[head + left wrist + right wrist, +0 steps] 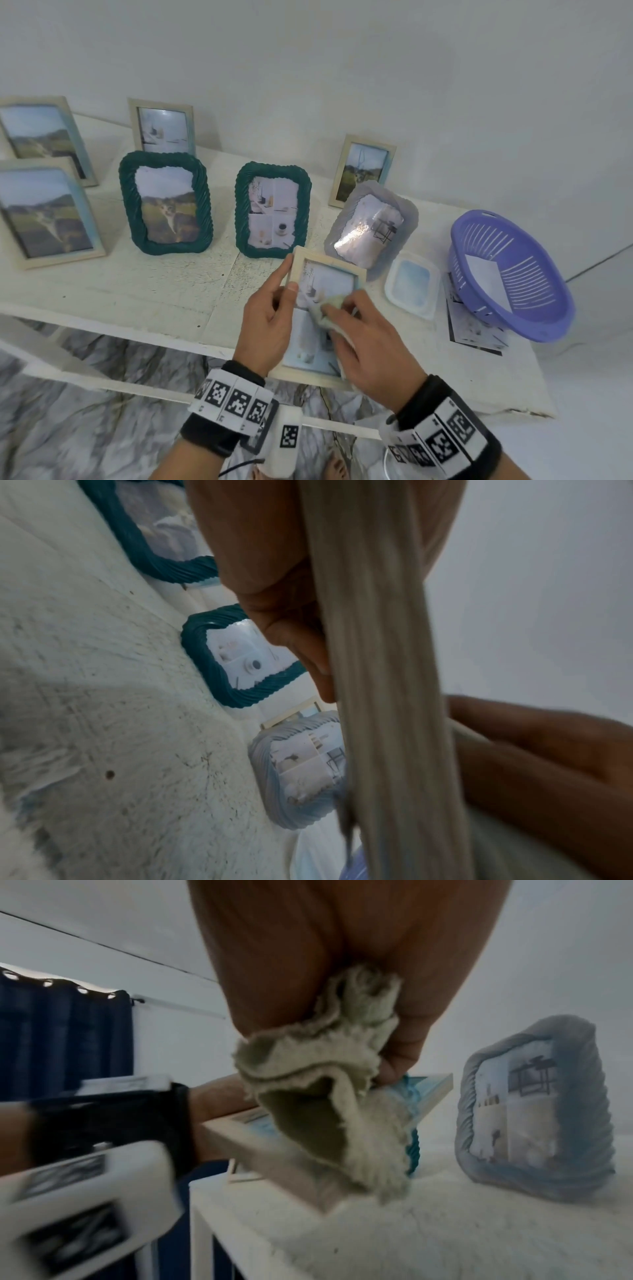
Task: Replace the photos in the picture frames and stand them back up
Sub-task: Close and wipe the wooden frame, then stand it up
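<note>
A pale wooden picture frame (pixel 327 263) with a photo in it is held tilted over the table's front edge. My left hand (pixel 270 308) grips its left side, thumb on the front; the frame's edge (pixel 383 696) fills the left wrist view. My right hand (pixel 363 337) holds a crumpled pale green cloth (pixel 330 305) against the frame's glass; the cloth (pixel 329 1096) hangs from my fingers in the right wrist view. Two dark green frames (pixel 166 202) (pixel 272 209) and a grey-blue frame (pixel 371 226) stand just behind.
Several more pale frames (pixel 48 212) (pixel 161 126) (pixel 363 169) stand along the white table (pixel 137 291). A purple basket (pixel 510 274) with a sheet inside sits at the right on loose photo prints (pixel 472 329). A small white-rimmed tray (pixel 412 284) lies beside it.
</note>
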{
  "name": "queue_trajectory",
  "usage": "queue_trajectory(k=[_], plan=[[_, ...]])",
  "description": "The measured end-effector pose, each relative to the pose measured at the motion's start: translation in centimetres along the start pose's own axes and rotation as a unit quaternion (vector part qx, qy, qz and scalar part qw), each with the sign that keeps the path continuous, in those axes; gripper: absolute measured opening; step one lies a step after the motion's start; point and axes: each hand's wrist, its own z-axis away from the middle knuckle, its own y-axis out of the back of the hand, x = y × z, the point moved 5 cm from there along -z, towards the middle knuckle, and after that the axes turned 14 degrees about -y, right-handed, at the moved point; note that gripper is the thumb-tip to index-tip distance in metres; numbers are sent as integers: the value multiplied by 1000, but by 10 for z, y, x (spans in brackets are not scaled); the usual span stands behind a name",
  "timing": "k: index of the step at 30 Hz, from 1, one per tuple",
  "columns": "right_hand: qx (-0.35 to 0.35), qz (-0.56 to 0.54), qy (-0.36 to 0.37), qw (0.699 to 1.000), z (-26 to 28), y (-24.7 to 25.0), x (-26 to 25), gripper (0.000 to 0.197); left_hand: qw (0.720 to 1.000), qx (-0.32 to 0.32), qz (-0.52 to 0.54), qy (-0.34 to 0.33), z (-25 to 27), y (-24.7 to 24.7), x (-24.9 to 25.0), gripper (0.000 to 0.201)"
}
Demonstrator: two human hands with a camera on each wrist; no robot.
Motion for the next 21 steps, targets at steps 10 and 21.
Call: queue_trajectory(k=[10,21], plan=[[101,37,-69,992,-15,13,6,23,1000,2,2,-4,1,-3,5,45],[52,45,4,998,-24,18,-20,32,999,6,34,0,1,-7,13,43]])
